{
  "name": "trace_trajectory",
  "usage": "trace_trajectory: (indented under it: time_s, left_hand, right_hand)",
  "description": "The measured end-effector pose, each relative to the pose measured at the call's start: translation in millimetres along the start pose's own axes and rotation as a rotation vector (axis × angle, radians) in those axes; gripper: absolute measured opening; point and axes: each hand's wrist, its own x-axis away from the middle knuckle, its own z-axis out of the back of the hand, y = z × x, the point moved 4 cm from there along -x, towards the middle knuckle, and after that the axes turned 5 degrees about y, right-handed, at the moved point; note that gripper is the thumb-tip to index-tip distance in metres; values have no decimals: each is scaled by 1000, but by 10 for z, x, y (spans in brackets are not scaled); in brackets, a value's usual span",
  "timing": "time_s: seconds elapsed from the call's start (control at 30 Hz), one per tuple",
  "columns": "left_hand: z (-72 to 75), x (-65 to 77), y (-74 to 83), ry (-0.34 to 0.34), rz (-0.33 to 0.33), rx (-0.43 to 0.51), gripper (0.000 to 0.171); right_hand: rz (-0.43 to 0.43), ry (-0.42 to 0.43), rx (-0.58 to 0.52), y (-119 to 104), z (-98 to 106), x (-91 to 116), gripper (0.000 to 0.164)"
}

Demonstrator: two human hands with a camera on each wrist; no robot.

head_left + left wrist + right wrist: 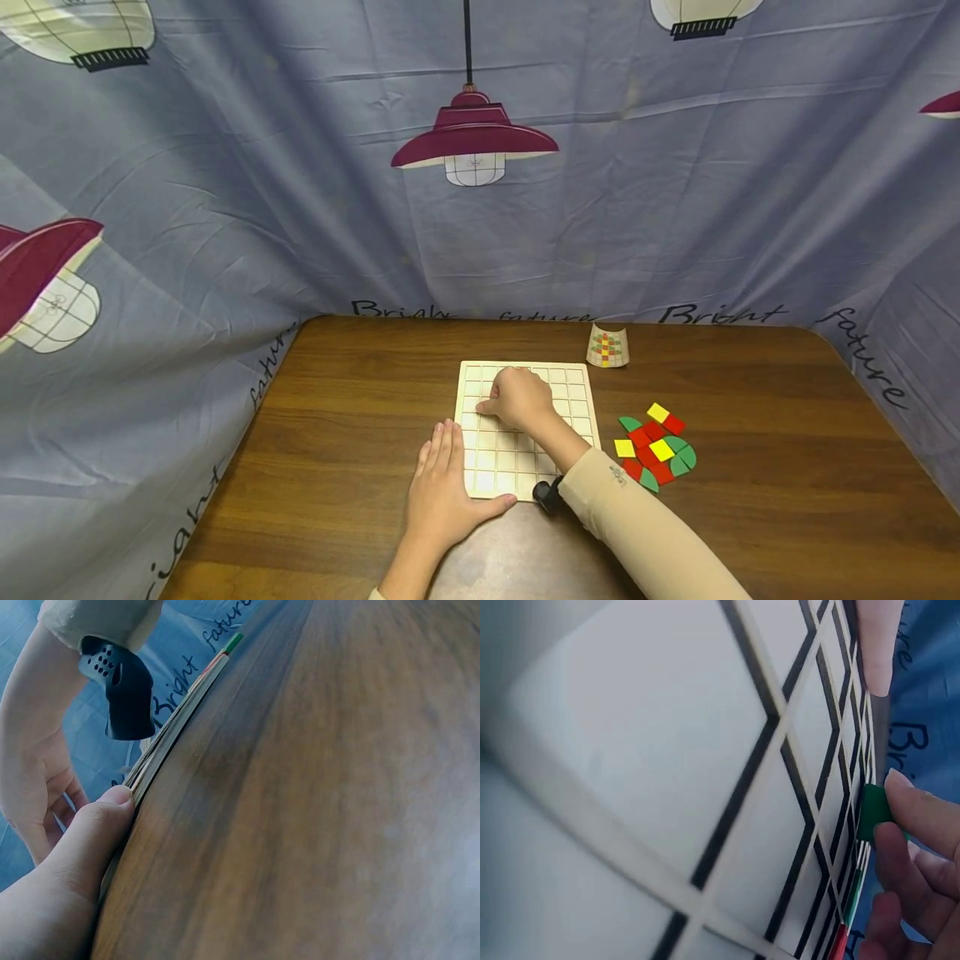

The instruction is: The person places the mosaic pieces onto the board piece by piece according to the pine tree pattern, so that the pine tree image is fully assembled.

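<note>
A pale wooden grid board (495, 460) lies flat on the table. My left hand (441, 500) rests along its near left corner, fingers extended up the left side and thumb along the near edge. In the left wrist view, the left thumb (101, 817) touches the board's edge. My right hand (522, 398) is over the upper left part of the grid. In the right wrist view, its fingers pinch a green tile (872, 814) at the board. Further along the board, a green tile (853, 894) and a red tile (839, 941) show; in the head view, the right hand hides this part.
Loose red, green and yellow tiles (647, 456) lie on the table right of the board. Behind them stands a curled pattern card (607, 348). A black wrist camera (547, 496) hangs under the right forearm at the board's near edge. A printed blue curtain (480, 242) surrounds the table.
</note>
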Motion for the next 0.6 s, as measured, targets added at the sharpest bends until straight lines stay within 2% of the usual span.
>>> trace_trajectory:
  time_s: [0.23, 0.4, 0.6]
  left_hand:
    - [16, 9, 22, 7, -6, 11, 131]
    - [22, 14, 22, 7, -7, 14, 132]
    - [22, 19, 13, 20, -11, 18, 131]
  right_hand:
    - [-8, 35, 4, 18, -31, 6, 37]
    - [8, 74, 19, 17, -55, 19, 29]
    - [24, 76, 52, 0, -73, 28, 26]
